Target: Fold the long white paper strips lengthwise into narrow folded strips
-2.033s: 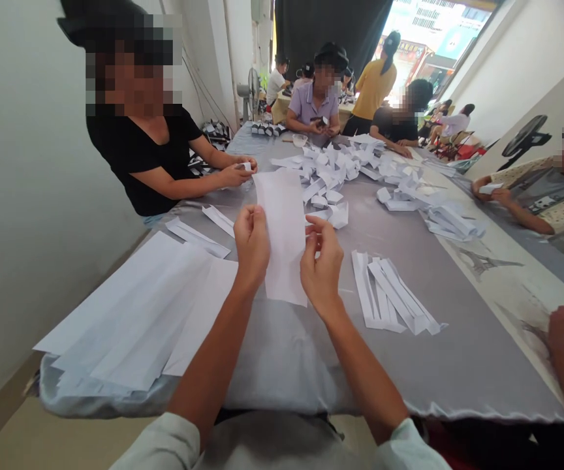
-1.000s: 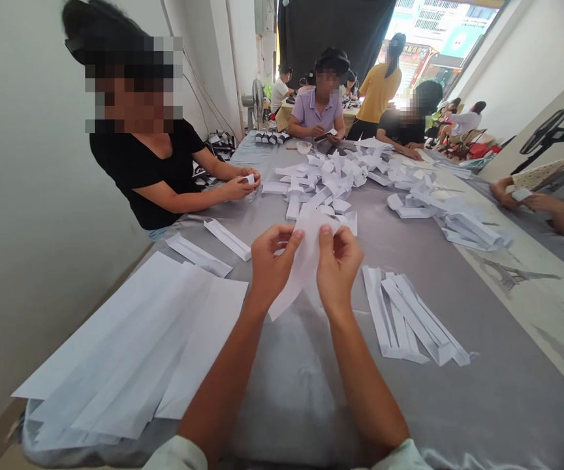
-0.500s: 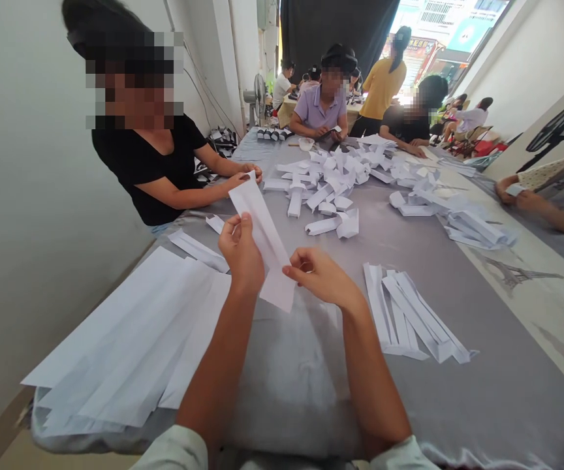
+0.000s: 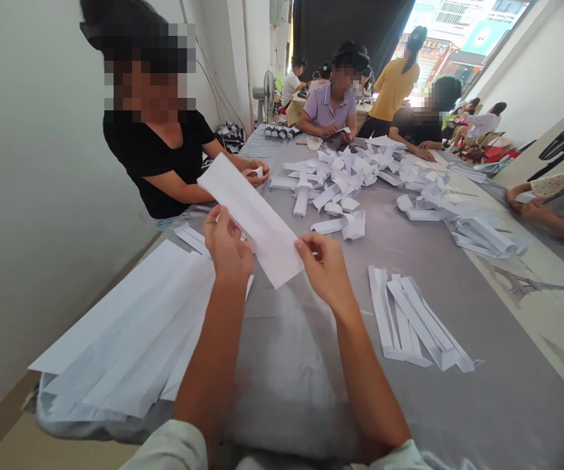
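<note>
A folded strip of white paper (image 4: 255,219) is held up over the table, slanting from upper left to lower right. My left hand (image 4: 227,245) grips its left edge, thumb in view and the other fingers partly behind the paper. At the lower right edge, my right hand (image 4: 325,266) pinches the strip between thumb and fingers. Beside my left forearm lies a fanned stack of flat white paper sheets (image 4: 130,333). Several long folded paper strips (image 4: 422,320) rest on the table to the right of my right hand.
The table (image 4: 292,365) has a shiny grey cloth. A heap of folded white paper pieces (image 4: 345,176) covers its far middle, with more folded pieces (image 4: 487,232) to the right. A person in black (image 4: 164,156) sits at the left edge; other people sit farther back.
The strip has turned flatter toward me and now shows a broader face, its upper end swung left. Both hands still hold it, my left a little farther left. The camera view has shifted slightly.
</note>
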{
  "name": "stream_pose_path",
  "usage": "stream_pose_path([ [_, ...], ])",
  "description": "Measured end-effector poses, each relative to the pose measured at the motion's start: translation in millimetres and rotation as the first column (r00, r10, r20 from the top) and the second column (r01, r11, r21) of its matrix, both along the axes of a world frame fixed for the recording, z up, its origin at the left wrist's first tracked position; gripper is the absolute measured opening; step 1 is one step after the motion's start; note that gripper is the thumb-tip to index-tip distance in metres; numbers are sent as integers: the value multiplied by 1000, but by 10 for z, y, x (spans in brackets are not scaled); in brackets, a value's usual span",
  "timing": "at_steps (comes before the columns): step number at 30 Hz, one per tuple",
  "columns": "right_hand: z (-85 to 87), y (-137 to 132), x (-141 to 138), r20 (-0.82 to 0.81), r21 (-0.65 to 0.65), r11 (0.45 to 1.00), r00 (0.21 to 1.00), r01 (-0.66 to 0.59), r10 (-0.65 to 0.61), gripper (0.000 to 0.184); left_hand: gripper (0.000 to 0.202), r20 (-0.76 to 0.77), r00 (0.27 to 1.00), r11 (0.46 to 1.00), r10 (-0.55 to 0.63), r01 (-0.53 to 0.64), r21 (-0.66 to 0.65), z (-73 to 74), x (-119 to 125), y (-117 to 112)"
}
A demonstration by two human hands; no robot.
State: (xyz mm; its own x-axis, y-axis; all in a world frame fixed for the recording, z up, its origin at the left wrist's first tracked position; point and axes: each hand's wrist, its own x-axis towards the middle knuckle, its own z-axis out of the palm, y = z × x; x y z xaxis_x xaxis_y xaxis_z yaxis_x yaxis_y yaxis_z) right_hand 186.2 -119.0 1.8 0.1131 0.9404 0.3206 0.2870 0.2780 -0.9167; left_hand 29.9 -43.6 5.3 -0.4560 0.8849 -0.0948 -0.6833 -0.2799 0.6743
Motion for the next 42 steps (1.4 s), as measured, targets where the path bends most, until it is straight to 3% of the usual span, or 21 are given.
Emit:
stream_pose_path([
  [5,-11,-11,-137,-137,104,991,988,80,-65,28,36,-175,984,999,-23,16,-43,9,175,-104],
  [9,-6,-22,-235,-262,184,955,948,232,-179,28,43,-240,960,984,-148,118,-134,-32,168,-103],
  [12,-8,-33,-323,-292,201,946,938,254,-190,27,43,-276,951,988,-138,113,-105,-87,151,-62],
  [15,-13,-51,-387,-374,120,974,917,194,-137,29,49,-365,931,1000,-6,10,11,-146,137,-17],
  [18,-4,-75,-402,-491,-6,999,870,47,-44,32,55,-389,916,995,100,-84,58,-177,93,26],
  [25,7,-107,-427,-562,-69,975,816,-209,136,33,66,-232,970,997,74,-69,32,-111,18,55],
  [30,3,-129,-465,-473,-37,983,870,-178,140,31,55,-283,949,989,140,-120,87,-101,3,41],
  [34,14,-145,-463,-361,5,997,929,-81,78,39,43,-434,844,948,315,-261,180,-90,-84,36],
  [37,-6,-143,-486,-352,-29,993,930,-119,101,42,40,-476,797,928,372,-306,213,-52,-149,24],
  [39,-35,-134,-517,-398,-82,977,905,-196,148,46,41,-447,815,929,369,-307,207,-33,-167,25],
  [42,-82,-116,-558,-494,-135,955,853,-266,168,51,50,-325,906,961,273,-239,141,-34,-154,52],
])
